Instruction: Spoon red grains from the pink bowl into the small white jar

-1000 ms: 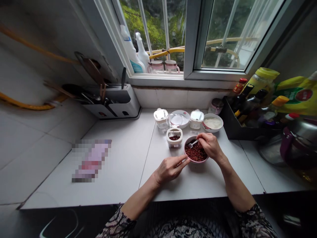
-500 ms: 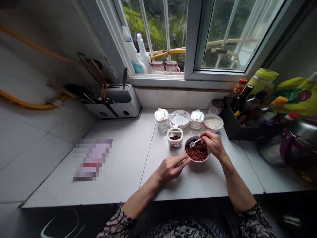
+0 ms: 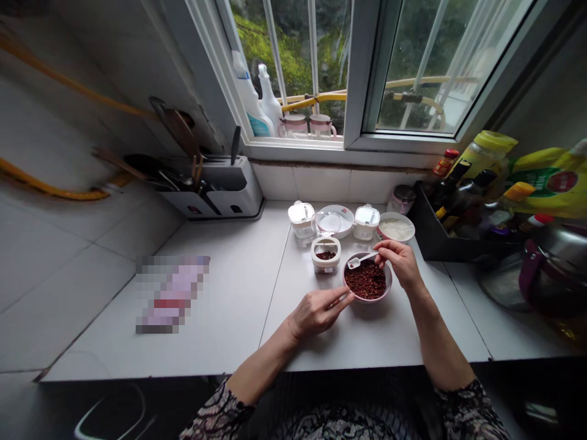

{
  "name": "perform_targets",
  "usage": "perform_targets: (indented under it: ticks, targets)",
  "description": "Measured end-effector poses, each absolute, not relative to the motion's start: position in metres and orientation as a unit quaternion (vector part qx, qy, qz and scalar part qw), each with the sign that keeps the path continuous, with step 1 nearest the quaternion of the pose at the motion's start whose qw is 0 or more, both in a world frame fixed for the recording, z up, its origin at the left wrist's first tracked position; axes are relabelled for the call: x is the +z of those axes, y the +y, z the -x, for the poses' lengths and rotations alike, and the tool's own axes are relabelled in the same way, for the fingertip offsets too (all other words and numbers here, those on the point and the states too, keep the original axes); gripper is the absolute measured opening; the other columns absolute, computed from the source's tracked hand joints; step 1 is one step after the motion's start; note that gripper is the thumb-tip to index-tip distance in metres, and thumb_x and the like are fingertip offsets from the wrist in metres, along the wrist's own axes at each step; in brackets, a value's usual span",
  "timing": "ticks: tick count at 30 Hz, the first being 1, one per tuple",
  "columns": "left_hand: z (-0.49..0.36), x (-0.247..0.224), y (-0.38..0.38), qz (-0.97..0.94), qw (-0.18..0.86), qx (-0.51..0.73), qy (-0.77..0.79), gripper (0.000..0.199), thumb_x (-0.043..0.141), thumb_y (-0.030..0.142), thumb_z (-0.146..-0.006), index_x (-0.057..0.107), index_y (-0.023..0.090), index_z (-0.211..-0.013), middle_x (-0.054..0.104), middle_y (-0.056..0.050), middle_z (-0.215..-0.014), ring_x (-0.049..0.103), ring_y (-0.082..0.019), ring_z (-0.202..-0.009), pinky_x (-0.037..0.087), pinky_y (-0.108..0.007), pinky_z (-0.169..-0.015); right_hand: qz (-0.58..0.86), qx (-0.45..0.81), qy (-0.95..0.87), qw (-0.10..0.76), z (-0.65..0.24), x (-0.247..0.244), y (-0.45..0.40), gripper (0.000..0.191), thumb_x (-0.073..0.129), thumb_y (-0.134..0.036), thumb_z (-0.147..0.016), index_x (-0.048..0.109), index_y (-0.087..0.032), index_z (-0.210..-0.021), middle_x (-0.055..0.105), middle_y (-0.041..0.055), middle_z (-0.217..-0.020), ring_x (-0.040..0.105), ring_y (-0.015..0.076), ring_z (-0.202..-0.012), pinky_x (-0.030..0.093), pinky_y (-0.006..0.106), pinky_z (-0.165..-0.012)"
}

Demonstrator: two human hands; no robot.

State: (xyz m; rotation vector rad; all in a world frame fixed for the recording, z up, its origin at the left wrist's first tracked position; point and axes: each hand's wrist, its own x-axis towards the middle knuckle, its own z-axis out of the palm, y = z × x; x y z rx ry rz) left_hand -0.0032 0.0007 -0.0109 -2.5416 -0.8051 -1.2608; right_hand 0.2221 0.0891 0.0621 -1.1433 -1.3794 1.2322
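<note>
My right hand [image 3: 400, 263] pinches the handle of a small white spoon [image 3: 360, 261]. The spoon's scoop is over the far left part of a bowl [image 3: 368, 300] with a pinkish outside. Dark red dried peppercorn-like bits [image 3: 365, 282] fill much of that bowl. At the bowl's near left rim, the fingertips of my left hand [image 3: 318, 313] hold its edge; the thumb is largely hidden. Just left of the bowl stands a clear seasoning jar [image 3: 326, 264] with its lid up and similar dark red bits inside.
Behind are two white-lidded jars [image 3: 301, 220] [image 3: 365, 221], a white dish [image 3: 342, 226] and a bowl of white grains [image 3: 397, 228]. A dark box of bottles [image 3: 435, 238] and a steel pot [image 3: 509, 275] stand right. A utensil holder [image 3: 229, 198] and a blurred packet [image 3: 174, 296] are left.
The spoon has shifted slightly left and up, toward the bowl's far left rim, with my right hand moving a little. My left hand stays at the rim. The camera view has shifted slightly.
</note>
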Motion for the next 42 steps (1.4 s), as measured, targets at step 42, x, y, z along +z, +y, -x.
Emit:
perform_targets:
  ticks: [42]
  targets:
    - [0.004, -0.009, 0.003, 0.865, 0.109, -0.419, -0.255, 0.041, 0.044, 0.006, -0.095, 0.053, 0.013, -0.134, 0.071, -0.014, -0.113, 0.073, -0.016, -0.088, 0.063, -0.026, -0.071, 0.49, 0.192, -0.765, 0.371, -0.226, 0.054, 0.082, 0.02, 0.048, -0.024, -0.081, 0.067, -0.022, -0.072, 0.063, 0.0008, -0.055, 0.059, 0.0203, -0.065, 0.046, 0.032, -0.071]
